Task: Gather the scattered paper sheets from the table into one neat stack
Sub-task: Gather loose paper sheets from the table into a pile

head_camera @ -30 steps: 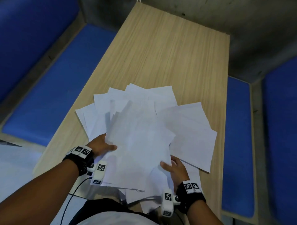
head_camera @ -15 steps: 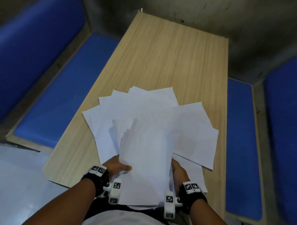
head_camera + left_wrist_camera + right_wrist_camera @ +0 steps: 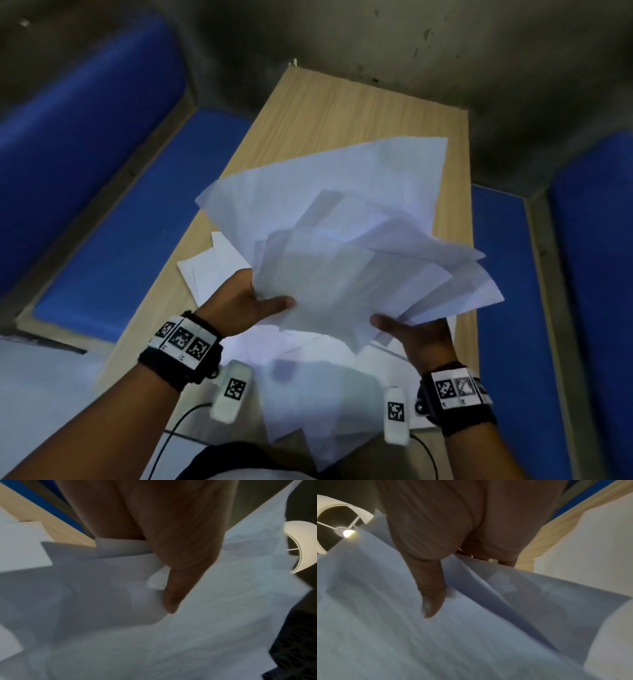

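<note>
While both hands grip, thin white paper sheets fanned, wood-grain table

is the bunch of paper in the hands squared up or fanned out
Fanned out: the held sheets splay at different angles, corners sticking out, gripped by the left hand and right hand.

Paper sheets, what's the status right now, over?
Left hand and right hand grip a fanned bundle of sheets, raised, not squared. Loose sheets lie on the table. Nothing blocking.

Dim, bluish light – wrist views motion-blurred, a lamp glaring, head-view edges bent and soft
</note>
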The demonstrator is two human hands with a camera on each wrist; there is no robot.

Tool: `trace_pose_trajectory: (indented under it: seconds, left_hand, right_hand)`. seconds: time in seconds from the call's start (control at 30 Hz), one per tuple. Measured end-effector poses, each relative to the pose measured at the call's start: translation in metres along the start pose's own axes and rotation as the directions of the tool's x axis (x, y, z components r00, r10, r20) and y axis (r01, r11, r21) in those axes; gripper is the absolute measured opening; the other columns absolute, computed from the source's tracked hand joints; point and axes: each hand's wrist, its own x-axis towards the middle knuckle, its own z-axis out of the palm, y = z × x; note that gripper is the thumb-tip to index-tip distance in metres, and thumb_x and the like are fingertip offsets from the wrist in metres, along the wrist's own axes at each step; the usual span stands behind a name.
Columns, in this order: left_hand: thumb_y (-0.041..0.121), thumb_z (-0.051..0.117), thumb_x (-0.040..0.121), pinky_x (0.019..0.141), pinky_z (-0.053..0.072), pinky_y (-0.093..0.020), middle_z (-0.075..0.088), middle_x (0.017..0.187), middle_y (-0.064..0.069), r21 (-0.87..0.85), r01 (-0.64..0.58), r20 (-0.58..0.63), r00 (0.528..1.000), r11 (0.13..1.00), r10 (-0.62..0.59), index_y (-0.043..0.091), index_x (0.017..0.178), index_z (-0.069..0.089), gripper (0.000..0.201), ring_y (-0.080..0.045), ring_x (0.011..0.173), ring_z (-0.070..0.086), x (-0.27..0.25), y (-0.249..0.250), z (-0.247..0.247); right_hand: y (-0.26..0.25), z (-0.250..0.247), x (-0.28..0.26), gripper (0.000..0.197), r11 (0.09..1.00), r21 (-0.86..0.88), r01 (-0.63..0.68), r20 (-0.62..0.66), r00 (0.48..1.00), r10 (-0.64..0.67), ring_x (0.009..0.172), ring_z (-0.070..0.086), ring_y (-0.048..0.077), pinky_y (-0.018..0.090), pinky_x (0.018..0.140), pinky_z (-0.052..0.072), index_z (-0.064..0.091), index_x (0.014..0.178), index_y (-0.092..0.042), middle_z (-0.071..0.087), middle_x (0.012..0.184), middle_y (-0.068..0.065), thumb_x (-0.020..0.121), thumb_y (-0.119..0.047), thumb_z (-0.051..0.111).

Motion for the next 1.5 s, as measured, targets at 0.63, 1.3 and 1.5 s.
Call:
trace_pose_trajectory:
  seconds: [0.63,1.3,1.5]
  left_hand:
    - [0.01,0.094,0.064,0.071,0.051,-0.008,0.074,0.095,0.03,-0.282,-0.104,-0.297,0.955,0.954,0.016,0.031,0.105,0.068,0.053,0.009,0.091,0.069,0.025,-0.013,0.05]
    - [0.011,0.082,0.077,0.073,0.053,-0.033,0.074,0.077,0.001,-0.353,0.1,-0.118,0.982,0.93,-0.15,0.007,0.089,0.074,0.014,-0.012,0.075,0.069,0.015,-0.044,0.074]
    - [0.02,0.08,0.084,0.074,0.046,-0.005,0.07,0.084,0.027,-0.15,0.068,-0.133,0.987,0.986,-0.088,0.03,0.088,0.071,0.014,0.015,0.083,0.062,0.007,-0.038,0.076]
  right_hand:
    - [0.03,0.02,0.016,0.079,0.993,-0.088,0.081,-0.097,0.991,-0.089,0.114,0.061,0.012,0.034,0.092,0.051,0.054,0.12,-0.034,0.066,0.119,-0.009,0.054,-0.025,0.096]
    - [0.058,0.046,-0.003,0.044,0.973,-0.226,-0.035,-0.084,0.996,0.017,0.087,0.065,0.011,0.008,0.074,0.047,0.064,0.06,-0.048,0.068,0.083,-0.015,0.088,-0.015,0.07]
    - [0.056,0.043,-0.011,0.065,0.964,-0.252,0.08,-0.139,0.983,-0.118,0.077,0.062,-0.006,0.034,0.081,0.048,0.067,0.074,-0.06,0.063,0.079,-0.043,0.084,0.005,0.068]
